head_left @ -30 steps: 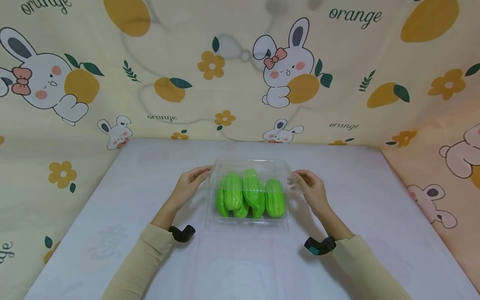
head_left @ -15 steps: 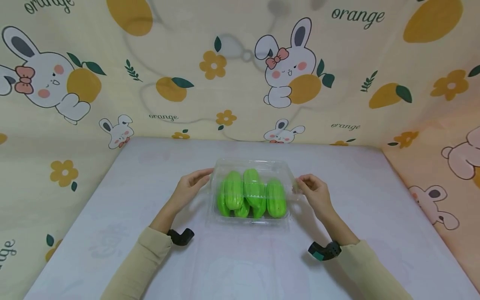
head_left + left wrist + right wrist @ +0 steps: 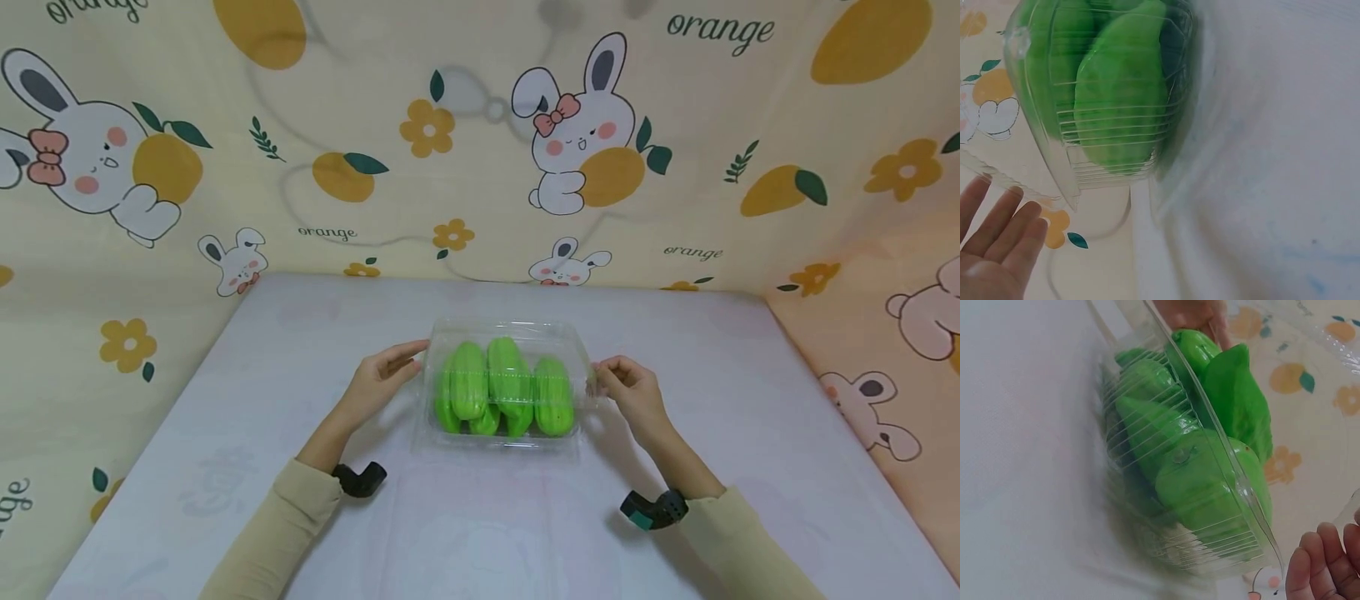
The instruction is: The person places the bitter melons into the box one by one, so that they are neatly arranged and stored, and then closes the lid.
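Note:
A clear plastic clamshell box (image 3: 498,443) stands on the table, holding several bright green vegetables (image 3: 553,396) of long, plump shape; their exact kind is unclear. Its hinged lid (image 3: 525,332) is tilted up above the base. At the lid's left edge, my left hand (image 3: 378,379) has its fingers stretched out; in the left wrist view the fingertips (image 3: 1015,191) touch the lid's rim. My right hand (image 3: 633,392) pinches the lid's right edge between thumb and bent fingers. The right wrist view shows those fingers (image 3: 1315,550) curled near the clear plastic, the thumb out of sight.
The box sits toward the back of a table (image 3: 480,533) with a white cover. Behind it rises a cream cloth (image 3: 480,192) printed with rabbits and oranges. Both wrists wear dark camera mounts (image 3: 656,508).
The lid's front edge has come down over the vegetables. My right hand has moved down and slightly to the right with it; my left hand has barely shifted.

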A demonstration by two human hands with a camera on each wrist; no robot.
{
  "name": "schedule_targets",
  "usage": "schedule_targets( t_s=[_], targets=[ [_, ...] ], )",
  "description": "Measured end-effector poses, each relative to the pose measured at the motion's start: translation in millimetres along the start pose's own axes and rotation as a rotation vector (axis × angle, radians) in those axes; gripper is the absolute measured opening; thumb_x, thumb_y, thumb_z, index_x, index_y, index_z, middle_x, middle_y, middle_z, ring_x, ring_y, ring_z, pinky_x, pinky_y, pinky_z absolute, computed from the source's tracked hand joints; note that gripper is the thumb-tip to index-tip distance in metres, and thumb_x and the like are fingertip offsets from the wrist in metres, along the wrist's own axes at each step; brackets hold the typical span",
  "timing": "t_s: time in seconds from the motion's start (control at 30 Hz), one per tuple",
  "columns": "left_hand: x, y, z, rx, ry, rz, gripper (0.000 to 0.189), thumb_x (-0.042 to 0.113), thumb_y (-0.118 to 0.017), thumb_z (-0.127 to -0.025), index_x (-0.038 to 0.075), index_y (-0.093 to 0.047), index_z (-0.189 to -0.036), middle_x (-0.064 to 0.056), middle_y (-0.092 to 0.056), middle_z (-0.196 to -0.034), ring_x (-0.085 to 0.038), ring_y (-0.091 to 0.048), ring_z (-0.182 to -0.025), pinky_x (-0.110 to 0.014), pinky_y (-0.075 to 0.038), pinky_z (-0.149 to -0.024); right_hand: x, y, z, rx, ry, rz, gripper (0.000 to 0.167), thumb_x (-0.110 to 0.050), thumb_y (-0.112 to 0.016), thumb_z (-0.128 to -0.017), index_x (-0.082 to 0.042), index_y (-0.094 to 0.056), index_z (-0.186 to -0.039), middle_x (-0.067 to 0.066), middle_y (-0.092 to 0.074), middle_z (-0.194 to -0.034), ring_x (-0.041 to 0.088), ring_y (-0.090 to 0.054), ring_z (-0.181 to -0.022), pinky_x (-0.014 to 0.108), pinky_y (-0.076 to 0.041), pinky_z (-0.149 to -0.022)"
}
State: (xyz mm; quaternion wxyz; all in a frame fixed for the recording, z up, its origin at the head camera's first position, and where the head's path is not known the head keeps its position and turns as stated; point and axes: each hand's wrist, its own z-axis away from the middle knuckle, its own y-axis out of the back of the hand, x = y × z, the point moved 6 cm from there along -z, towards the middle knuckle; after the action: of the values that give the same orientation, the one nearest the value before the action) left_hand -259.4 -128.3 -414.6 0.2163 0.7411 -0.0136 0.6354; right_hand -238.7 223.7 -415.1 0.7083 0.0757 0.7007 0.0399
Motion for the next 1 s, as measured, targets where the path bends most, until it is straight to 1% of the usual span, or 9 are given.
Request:
schedule_targets(
  t_s=[0.17, 0.33, 0.5, 0.67, 0.8, 1.0],
  targets=[
    [0.7, -1.1, 1.4, -0.002, -0.005, 0.011, 0.041, 0.018, -0.054, -0.099, 0.004, -0.050, -0.138, -0.016, -0.048, -0.147, -0.036, -0.043, -0.139, -0.048, -0.038, -0.112, 0.9, -1.3, 3.4, -0.033, -0.001, -0.005, 0.023, -0.011, -0.053, -0.098, -0.021, -0.061, -0.079, -0.020, -0.062, -0.074, -0.002, -0.058, -0.067, 0.014, -0.051, -0.067],
    [0.6, -2.0, 2.1, 0.001, -0.011, 0.013, 0.041, 0.016, -0.055, -0.098, 0.003, -0.051, -0.137, -0.016, -0.049, -0.146, -0.033, -0.043, -0.139, -0.045, -0.036, -0.114, 1.1, -1.3, 6.8, -0.063, 0.010, 0.024, 0.022, -0.013, -0.054, -0.098, -0.023, -0.061, -0.080, -0.017, -0.060, -0.070, -0.001, -0.058, -0.067, 0.014, -0.051, -0.068],
    [-0.9, -2.9, 3.0, 0.000, -0.018, 0.002, 0.041, 0.014, -0.055, -0.098, 0.003, -0.051, -0.137, -0.017, -0.049, -0.146, -0.033, -0.043, -0.139, -0.045, -0.036, -0.115, 2.2, -1.5, 11.0, -0.094, 0.004, 0.040, 0.018, -0.012, -0.054, -0.098, -0.018, -0.062, -0.083, -0.015, -0.061, -0.070, 0.000, -0.059, -0.068, 0.016, -0.053, -0.070],
    [-3.5, -3.7, 3.9, -0.016, -0.024, -0.008, 0.041, 0.011, -0.054, -0.098, 0.003, -0.050, -0.138, -0.018, -0.048, -0.147, -0.035, -0.042, -0.140, -0.047, -0.035, -0.115, 3.7, -1.4, 14.6, -0.121, -0.004, 0.060, 0.015, -0.013, -0.054, -0.099, -0.015, -0.062, -0.086, -0.016, -0.062, -0.070, 0.000, -0.060, -0.068, 0.016, -0.054, -0.072],
    [-2.4, -3.9, 4.4, -0.021, -0.043, -0.016, 0.042, 0.012, -0.056, -0.098, 0.002, -0.050, -0.138, -0.018, -0.048, -0.147, -0.036, -0.041, -0.140, -0.047, -0.034, -0.115, 3.3, -1.0, 16.5, -0.130, -0.003, 0.085, 0.014, -0.015, -0.053, -0.099, -0.009, -0.061, -0.090, -0.016, -0.061, -0.070, 0.001, -0.061, -0.068, 0.016, -0.053, -0.071],
    [-1.8, -4.7, 5.9, -0.031, -0.047, -0.012, 0.043, 0.012, -0.057, -0.097, 0.002, -0.050, -0.138, -0.018, -0.048, -0.146, -0.035, -0.041, -0.140, -0.046, -0.033, -0.116, 2.7, 0.0, 18.7, -0.149, 0.005, 0.115, 0.021, -0.015, -0.053, -0.099, 0.004, -0.060, -0.097, -0.014, -0.062, -0.071, 0.003, -0.061, -0.069, 0.020, -0.055, -0.070]
  ],
)
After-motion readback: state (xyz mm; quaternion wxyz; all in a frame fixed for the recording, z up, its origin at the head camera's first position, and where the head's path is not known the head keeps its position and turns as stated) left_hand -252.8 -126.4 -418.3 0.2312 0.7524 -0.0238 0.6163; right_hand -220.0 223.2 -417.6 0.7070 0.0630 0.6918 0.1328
